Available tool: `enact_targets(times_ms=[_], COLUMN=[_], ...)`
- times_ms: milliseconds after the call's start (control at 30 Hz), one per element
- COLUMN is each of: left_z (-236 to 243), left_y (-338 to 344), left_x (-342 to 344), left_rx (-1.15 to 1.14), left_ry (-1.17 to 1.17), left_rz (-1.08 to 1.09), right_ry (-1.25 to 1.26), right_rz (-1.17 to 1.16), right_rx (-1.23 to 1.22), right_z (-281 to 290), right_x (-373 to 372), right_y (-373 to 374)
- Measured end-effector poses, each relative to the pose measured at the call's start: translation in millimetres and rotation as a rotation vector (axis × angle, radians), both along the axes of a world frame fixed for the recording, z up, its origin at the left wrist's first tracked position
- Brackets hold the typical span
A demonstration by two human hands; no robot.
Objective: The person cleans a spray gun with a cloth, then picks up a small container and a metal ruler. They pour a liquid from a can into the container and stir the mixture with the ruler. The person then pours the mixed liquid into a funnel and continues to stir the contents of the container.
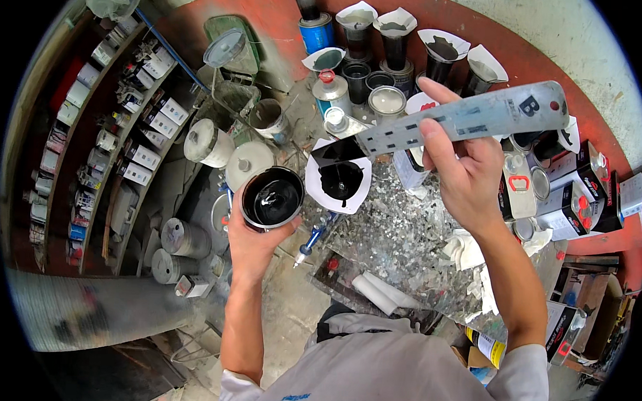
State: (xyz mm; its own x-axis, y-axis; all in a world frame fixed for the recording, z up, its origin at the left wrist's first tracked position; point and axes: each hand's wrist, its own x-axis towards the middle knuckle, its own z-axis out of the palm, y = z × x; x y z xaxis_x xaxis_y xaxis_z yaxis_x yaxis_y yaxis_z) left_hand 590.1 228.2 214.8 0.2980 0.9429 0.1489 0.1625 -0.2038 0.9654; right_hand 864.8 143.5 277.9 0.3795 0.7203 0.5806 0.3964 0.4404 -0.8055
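Observation:
My left hand [254, 246] is wrapped round a cup of black paint [273, 199], its open mouth facing up. In my right hand [469, 167] a flat metal mixing stick [472, 121] with slots is pinched between thumb and fingers. Wet black paint coats its far end, which lies over the rim of a white paper strainer [321, 193]. Black paint is pooled inside the strainer, just right of the cup. Below the strainer a blue-handled spray gun [312, 241] shows in part; whether the two are joined is hidden.
Several dark cups topped with paper strainers [443, 46] line the bench's back. A white-capped bottle [336, 120] and a lidded tin [387, 102] stand near the stick. Rectangular cans [519, 186] crowd the right. Crumpled paper [468, 249] lies on the paint-splattered bench [397, 238]. Shelves [118, 144] are left.

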Motion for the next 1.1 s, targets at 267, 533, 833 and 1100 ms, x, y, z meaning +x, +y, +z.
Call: enact_targets(times_ms=[267,533,833,1100], left_z=[-2.5,4.2,25.0,31.5], left_y=[0.6,6.9,11.7,11.7], left_x=[3.6,12.2,22.1,26.0], left_rx=[0.039,0.127,0.253,0.423], left_ry=[0.081,0.232,0.509,0.694], left_rz=[0.016,0.031,-0.019,0.004], right_ry=[-0.056,0.049,-0.031,-0.097], right_rz=[-0.048,-0.093,-0.119,-0.103], right_rx=[-0.037,0.037,-0.003,0.057], right_z=[-3.1,-5.4,-4.2,-6.6], right_x=[19.4,28.6,34.1,34.5], right_y=[1.4,-12.0,-20.5,-21.5])
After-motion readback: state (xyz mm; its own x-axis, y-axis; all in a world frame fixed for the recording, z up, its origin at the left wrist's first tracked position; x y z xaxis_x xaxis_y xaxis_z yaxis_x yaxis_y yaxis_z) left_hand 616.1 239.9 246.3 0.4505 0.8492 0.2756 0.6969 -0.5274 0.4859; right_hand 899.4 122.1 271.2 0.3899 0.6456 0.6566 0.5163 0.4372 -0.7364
